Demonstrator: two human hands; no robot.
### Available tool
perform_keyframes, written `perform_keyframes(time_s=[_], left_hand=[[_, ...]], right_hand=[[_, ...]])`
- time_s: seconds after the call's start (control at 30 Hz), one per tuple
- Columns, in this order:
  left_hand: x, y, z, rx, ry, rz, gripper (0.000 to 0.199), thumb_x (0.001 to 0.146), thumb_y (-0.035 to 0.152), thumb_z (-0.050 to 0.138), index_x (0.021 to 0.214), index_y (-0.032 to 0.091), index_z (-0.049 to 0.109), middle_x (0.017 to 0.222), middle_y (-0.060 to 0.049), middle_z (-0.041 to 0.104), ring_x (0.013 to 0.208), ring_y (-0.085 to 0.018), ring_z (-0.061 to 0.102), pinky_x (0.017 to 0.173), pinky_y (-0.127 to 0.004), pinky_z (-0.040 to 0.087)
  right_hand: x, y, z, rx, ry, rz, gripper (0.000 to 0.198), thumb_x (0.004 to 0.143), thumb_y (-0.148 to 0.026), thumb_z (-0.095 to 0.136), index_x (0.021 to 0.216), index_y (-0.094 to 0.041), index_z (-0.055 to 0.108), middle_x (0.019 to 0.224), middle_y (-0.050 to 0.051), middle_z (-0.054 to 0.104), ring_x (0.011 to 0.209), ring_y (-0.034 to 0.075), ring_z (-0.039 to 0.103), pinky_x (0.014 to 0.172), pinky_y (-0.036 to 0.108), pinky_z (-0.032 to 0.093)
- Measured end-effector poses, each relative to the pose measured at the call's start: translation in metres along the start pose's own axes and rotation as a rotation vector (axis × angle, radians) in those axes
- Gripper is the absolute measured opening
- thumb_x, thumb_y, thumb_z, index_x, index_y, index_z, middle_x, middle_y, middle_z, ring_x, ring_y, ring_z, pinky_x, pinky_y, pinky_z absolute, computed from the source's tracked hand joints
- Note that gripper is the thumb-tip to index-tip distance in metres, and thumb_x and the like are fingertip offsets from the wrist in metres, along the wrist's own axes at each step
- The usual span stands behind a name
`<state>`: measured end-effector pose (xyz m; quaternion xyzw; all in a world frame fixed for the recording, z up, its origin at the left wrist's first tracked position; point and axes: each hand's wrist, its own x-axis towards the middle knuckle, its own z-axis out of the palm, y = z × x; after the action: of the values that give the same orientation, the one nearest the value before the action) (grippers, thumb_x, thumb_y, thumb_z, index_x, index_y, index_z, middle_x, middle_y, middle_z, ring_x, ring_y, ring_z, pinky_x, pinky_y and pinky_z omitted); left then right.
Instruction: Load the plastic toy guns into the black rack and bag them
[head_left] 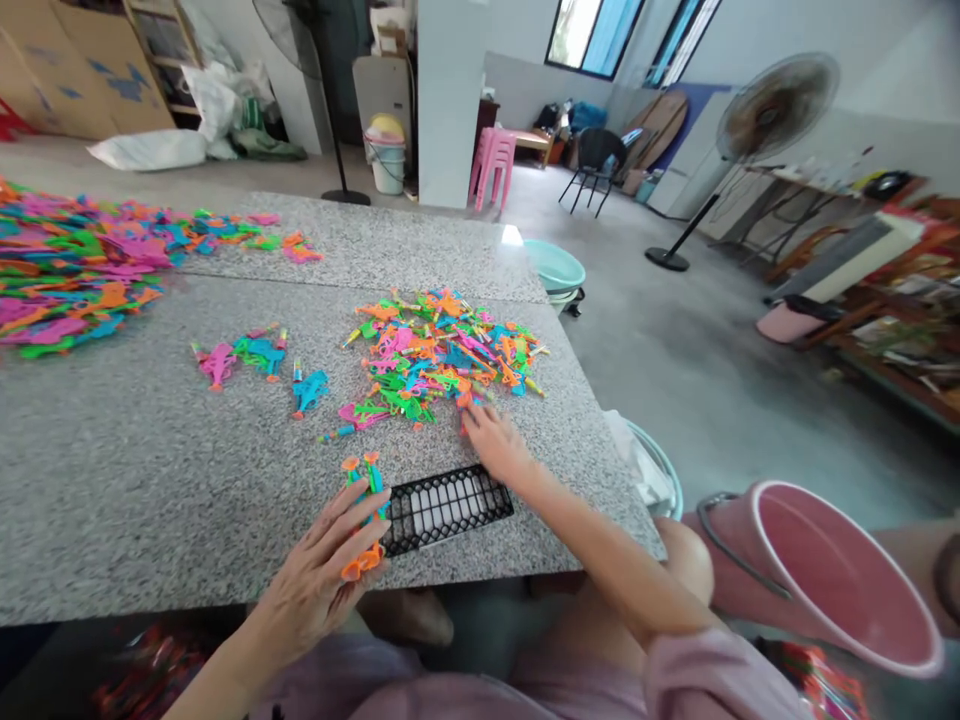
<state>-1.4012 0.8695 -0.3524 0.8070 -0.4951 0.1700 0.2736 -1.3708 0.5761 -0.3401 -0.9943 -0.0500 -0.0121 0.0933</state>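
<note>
1. Left hand (326,555): palm down, fingers slightly parted, laid over a few orange, blue and green plastic pieces (362,566). Whether it grips or merely steadies them, cannot tell.
2. Right hand (501,445): reaching across, fingers bent together, tips at an orange-and-pink piece on the near edge of the pile. Firm hold or only touch, cannot tell.
3. Black mesh tray (501,500): near edge of the worktop, between the hands. The few pieces sit at its left end, partly hidden by fingers; the rest of its length carries none, white showing through the middle. Reads as barely begun.
4. Left to do, by my judgement: most of it. Mixed pile (450,350) just beyond the tray; one blue piece (309,388) and a small cluster (259,350) left of it; a far bigger heap (75,265) at far left.
5. Worktop (187,480): speckled grey stone, a seam running across its far part.
6. Room: pink bucket (739,560) near right, turquoise basin (555,262) past the right edge, pink stools (496,160) and standing fan (776,105) farther off. Grey floor (607,310).
</note>
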Motion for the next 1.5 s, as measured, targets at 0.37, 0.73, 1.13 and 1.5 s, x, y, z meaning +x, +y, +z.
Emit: perform_keyframes(time_s=[0.37,0.73,1.13,1.5], left_hand=[[-0.007,0.0,0.005,-0.039,0.038,-0.012,0.041,0.094,0.006,0.057,0.133,0.014,0.049,0.142,-0.018,0.058,0.148,-0.03,0.036,0.113,-0.042,0.049],[-0.002,0.003,0.015,-0.022,0.118,0.01,0.034,0.094,0.004,0.054,0.128,0.01,0.051,0.136,-0.02,0.059,0.149,-0.029,0.034,0.117,-0.044,0.043],[0.0,0.008,0.004,-0.079,0.105,-0.02,0.038,0.094,0.005,0.056,0.131,0.012,0.048,0.138,-0.018,0.059,0.149,-0.027,0.036,0.116,-0.044,0.046],[-0.005,0.004,0.002,-0.113,-0.023,-0.036,0.044,0.094,0.006,0.058,0.134,0.017,0.044,0.151,-0.016,0.048,0.151,-0.031,0.031,0.118,-0.053,0.041]], right_hand=[[0.014,0.054,-0.037,0.043,0.029,0.229,0.031,0.095,-0.014,0.047,0.12,-0.018,0.066,0.122,0.011,0.066,0.108,0.022,0.064,0.086,0.028,0.048],[-0.015,0.079,0.001,0.149,0.069,0.692,0.039,0.08,-0.054,0.072,0.086,-0.016,0.071,0.08,0.008,0.071,0.079,0.022,0.066,0.062,0.026,0.041],[-0.029,0.066,-0.009,0.33,-0.012,0.612,0.015,0.077,-0.018,0.065,0.065,-0.019,0.055,0.068,0.004,0.064,0.072,0.018,0.062,0.061,0.026,0.038],[-0.077,-0.087,0.037,1.629,-0.199,0.338,0.043,0.069,-0.049,0.078,0.091,-0.023,0.052,0.079,-0.003,0.065,0.063,0.016,0.069,0.056,0.028,0.06]])
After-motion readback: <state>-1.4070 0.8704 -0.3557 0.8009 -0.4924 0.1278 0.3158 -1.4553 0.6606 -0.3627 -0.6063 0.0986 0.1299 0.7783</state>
